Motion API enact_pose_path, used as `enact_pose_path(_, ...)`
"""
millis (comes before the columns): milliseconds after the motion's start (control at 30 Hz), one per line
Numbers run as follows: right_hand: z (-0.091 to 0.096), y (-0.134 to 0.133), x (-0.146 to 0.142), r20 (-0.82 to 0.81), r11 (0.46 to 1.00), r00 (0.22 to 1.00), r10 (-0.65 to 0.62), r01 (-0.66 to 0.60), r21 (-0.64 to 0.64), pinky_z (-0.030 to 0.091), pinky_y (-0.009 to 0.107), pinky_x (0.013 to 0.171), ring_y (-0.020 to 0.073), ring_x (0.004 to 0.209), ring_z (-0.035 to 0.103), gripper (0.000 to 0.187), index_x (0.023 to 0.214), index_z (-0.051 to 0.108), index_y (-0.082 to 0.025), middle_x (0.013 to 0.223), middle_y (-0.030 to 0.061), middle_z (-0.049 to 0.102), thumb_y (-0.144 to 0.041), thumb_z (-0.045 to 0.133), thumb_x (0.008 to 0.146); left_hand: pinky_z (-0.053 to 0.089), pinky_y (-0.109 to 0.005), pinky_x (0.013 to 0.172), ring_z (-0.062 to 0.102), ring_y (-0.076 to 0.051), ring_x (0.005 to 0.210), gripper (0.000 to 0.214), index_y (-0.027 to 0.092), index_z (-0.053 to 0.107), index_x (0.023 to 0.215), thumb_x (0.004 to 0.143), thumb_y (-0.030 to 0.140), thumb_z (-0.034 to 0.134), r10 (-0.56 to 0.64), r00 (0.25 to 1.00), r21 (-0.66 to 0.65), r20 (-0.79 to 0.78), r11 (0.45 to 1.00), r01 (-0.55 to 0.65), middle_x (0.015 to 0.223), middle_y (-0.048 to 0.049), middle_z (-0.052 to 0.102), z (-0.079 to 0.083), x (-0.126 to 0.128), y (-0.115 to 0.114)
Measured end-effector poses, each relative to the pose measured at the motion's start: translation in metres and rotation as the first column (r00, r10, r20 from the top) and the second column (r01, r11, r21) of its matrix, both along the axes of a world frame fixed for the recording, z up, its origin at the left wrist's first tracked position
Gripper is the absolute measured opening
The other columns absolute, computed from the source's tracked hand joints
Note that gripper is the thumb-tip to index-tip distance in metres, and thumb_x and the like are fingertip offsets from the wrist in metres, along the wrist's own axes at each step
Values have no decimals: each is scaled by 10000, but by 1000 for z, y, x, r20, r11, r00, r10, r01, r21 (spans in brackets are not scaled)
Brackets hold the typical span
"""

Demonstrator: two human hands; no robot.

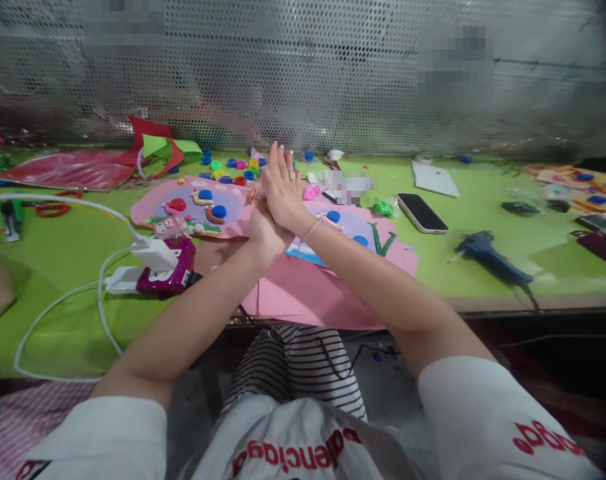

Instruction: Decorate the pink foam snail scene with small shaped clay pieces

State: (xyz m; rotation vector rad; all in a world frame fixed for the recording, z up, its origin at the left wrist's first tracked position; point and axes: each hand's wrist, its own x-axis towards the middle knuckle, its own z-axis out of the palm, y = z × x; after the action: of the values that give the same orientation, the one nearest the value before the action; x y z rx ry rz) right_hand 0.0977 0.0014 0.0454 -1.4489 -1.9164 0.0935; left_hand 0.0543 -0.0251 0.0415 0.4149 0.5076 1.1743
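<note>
My two hands meet palm to palm above the pink craft sheets (303, 293) at the middle of the green table (73, 253). My right hand (283, 187) lies on top with its fingers stretched out flat and pointing away from me; a bead bracelet circles its wrist. My left hand (263, 235) is pressed under it, with its fingers hidden by the right hand. Whether anything lies between the palms cannot be seen. Just behind the hands sits a pink board (193, 210) with small clay figures and blue and red bottle caps.
Several loose coloured caps (235, 167) lie at the back. A purple power strip (170, 270) with a white charger and cable sits left. A black phone (421, 212) and blue glue gun (487, 257) lie right. Red scissors (53, 208) and red and green paper (147, 150) are at the far left, before a perforated metal wall.
</note>
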Motion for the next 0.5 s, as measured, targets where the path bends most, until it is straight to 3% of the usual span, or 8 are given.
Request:
enact_pose_path(100,0,31,16,-24,993,993,-116,117,24,38,583,1090,264,1412,-8,557,1464,95,-181,1525,100,113,-401,153,955,408,-398,997,403,-231,1288,551,226,466,1293,913,528,205,-92,991,133,96,988,79,1300,-60,536,2,-4,0)
enact_pose_path(200,-1,43,23,-14,983,983,-183,183,-15,22,571,1090,258,1413,-13,594,1459,93,-127,1527,132,76,-407,185,944,417,-381,988,432,-228,1266,509,221,498,1256,912,521,272,-108,989,168,97,982,91,1260,-67,570,1,-2,1)
enact_pose_path(367,3,50,30,16,964,964,-266,266,-14,16,593,1080,272,1411,21,617,1441,182,-122,1516,136,137,-435,276,918,434,-327,975,506,-179,1194,299,200,533,1188,928,223,387,-31,999,156,39,988,25,1193,-57,611,-6,5,6)
enact_pose_path(433,7,53,39,-9,965,966,-260,260,34,73,568,1093,276,1393,133,571,1384,334,-127,1475,141,258,-450,297,915,449,-310,954,535,-167,1155,257,183,562,1119,927,207,391,6,1000,113,24,994,-8,1138,-61,632,-8,2,10)
enact_pose_path(500,11,51,53,-41,979,982,-184,187,82,225,471,1086,247,1293,342,530,1233,529,-123,1330,136,459,-471,278,921,459,-299,935,554,-158,1122,218,178,583,1035,928,243,404,24,999,81,27,996,-27,1063,-53,651,-8,-2,14)
